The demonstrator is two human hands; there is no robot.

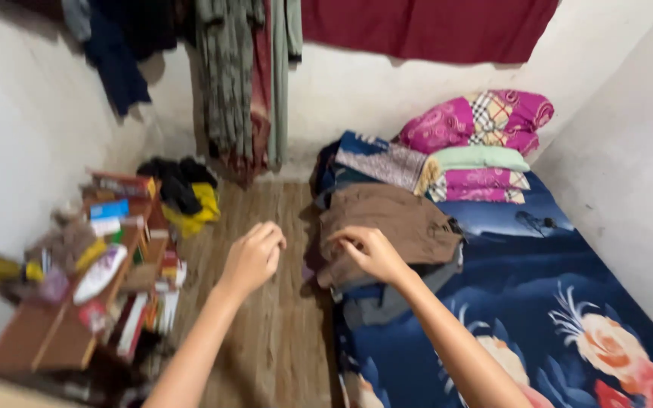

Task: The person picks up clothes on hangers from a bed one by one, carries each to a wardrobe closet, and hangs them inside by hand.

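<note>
- Right hand (372, 253) is reaching onto the brown garment (391, 227), fingers curled and pinching at its near left edge; looks like a light grip on the cloth, though blur makes it hard to confirm.
- Left hand (253, 257) is hovering over the wooden floor (266, 332), fingers loosely curled, holding nothing, not touching the garment.
- Brown garment is lying folded on top of a grey cloth (387, 302), at the left edge of the mattress with the dark blue floral sheet (538, 302).
- Behind it a pile of folded fabrics (383, 162) is sitting, with pink and green pillows (485, 143) stacked just beside, against the white wall (357, 91).
- Low wooden shelf (54, 332) on the left is carrying cluttered boxes and small items (111, 219), blurred.
- Black and yellow clothes (187, 193) are lying on the floor near the shelf.
- Hanging garments (239, 75) and a dark red cloth (425, 26) are draping along the far wall.
</note>
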